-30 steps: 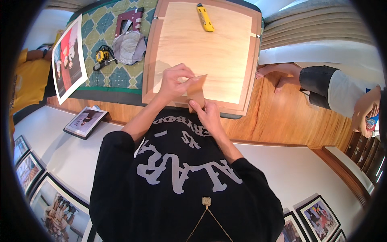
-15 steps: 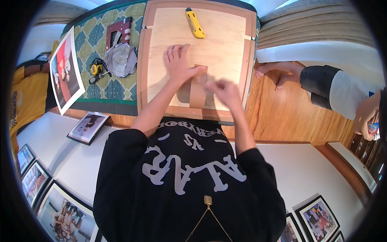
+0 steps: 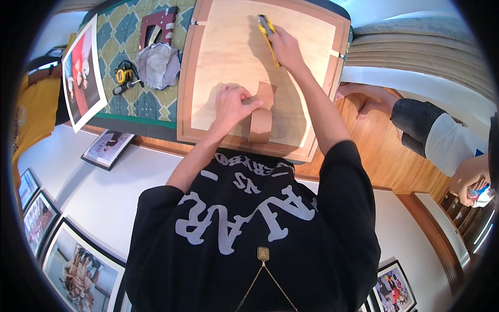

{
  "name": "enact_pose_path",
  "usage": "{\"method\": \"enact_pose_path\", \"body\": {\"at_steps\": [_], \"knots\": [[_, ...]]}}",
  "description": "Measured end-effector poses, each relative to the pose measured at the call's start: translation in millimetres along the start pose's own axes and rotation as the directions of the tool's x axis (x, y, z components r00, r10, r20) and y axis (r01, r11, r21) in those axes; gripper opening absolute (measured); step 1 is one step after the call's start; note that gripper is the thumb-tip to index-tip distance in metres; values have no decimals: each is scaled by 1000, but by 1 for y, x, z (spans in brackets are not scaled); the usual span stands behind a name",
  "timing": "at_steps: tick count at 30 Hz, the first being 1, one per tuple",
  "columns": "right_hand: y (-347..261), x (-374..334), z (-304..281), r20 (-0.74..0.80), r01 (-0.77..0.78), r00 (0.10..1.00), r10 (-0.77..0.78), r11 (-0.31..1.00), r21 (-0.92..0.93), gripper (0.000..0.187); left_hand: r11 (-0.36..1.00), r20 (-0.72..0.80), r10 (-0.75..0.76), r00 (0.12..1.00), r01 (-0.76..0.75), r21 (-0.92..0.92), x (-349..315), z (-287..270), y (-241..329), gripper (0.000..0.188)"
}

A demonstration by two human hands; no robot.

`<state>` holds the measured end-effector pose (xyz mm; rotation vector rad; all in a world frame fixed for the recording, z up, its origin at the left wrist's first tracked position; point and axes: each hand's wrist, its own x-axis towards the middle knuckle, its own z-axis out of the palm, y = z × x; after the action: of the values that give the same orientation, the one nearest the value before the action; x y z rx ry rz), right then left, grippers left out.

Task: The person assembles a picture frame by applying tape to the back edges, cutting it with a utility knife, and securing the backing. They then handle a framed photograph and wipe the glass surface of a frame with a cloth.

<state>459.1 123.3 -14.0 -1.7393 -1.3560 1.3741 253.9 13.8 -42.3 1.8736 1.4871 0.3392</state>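
Observation:
My left hand (image 3: 234,106) is at the near middle of a framed wooden panel (image 3: 228,47), thumb and fingers closed on the edge of a brown paper tape strip (image 3: 260,127). The strip's far end bends up and curls, and its near end reaches the panel's near border. Farther up, my right hand (image 3: 287,49) grips a yellow utility knife (image 3: 264,27) from its right side, over the panel. Whether its blade is out, I cannot tell. Brown tape (image 3: 339,31) runs along the panel's edges.
On the green quilted cloth (image 3: 119,34) to the left lie a maroon frame (image 3: 169,23), a crumpled grey cloth (image 3: 158,67), a yellow tape measure (image 3: 123,74) and a screwdriver (image 3: 122,88). A print (image 3: 83,78) hangs past the edge. People are at left (image 3: 36,114) and right (image 3: 442,135).
My right hand has left the brown tape strip, moved up the panel and taken hold of the yellow utility knife. My left hand stays at the strip. The view has turned slightly.

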Motion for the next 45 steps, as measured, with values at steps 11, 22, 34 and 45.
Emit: {"method": "enact_pose_path", "body": {"at_steps": [11, 22, 34, 45], "knots": [[74, -150, -19, -5, 394, 894, -447, 792, -467, 26, 985, 161, -99, 982, 74, 157, 3, -2, 6, 35], [89, -160, -15, -1, 431, 866, -501, 745, -509, 27, 969, 103, -137, 985, 112, 220, 2, 5, 8, 37], [99, -179, -13, -83, 370, 872, -482, 761, -533, 28, 854, 74, 516, 854, -519, 42, 70, -5, -3, 38], [91, -191, -13, -147, 397, 832, -535, 759, -516, 30, 803, 210, 578, 789, -595, 26, 113, -6, -24, 35]]}}
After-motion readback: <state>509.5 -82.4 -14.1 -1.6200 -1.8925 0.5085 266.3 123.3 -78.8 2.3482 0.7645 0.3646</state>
